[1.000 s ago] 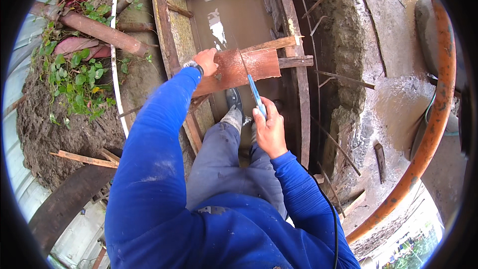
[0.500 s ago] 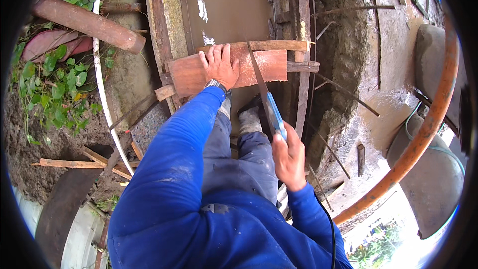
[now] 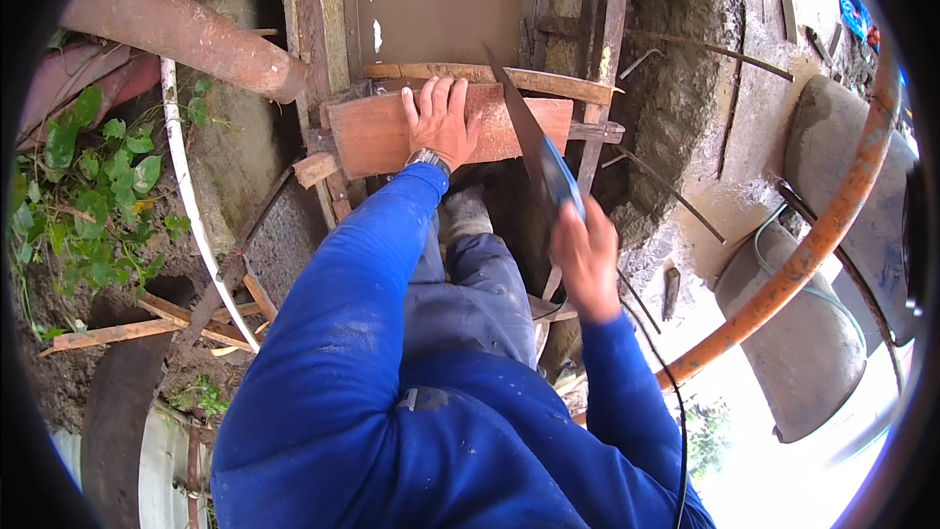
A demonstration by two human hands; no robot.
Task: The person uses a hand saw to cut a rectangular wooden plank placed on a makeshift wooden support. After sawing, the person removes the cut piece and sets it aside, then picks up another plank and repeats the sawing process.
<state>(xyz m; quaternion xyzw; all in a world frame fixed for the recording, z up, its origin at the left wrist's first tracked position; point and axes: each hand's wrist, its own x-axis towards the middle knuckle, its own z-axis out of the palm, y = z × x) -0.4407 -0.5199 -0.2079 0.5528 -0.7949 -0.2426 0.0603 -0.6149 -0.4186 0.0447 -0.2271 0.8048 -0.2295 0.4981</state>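
Note:
A short reddish plank (image 3: pixel 377 133) lies across wooden crosspieces between two timber form walls. My left hand (image 3: pixel 443 120) presses flat on its top, fingers stretched out and holding nothing. In my right hand (image 3: pixel 586 257) is the handle of a handsaw (image 3: pixel 529 132), fingers wrapped round its blue grip. The blade slants up and left across the plank's right part, its tip reaching past the far edge. Pale sawdust shows on the wood beside the blade. A narrow lighter strip of wood (image 3: pixel 568 85) runs along behind the plank.
Muddy water (image 3: pixel 450 10) fills the trench ahead. Steel rods (image 3: pixel 676 198) stick out at the right, near an orange pipe (image 3: pixel 783 284) and grey curved pieces (image 3: pixel 798 362). A rusty pipe (image 3: pixel 186 34), a white tube (image 3: pixel 191 186) and leafy plants (image 3: pixel 108 176) are at the left.
My right hand has moved right and slightly up with the saw. My left hand stays on the plank. The view has shifted, and one leg is less visible.

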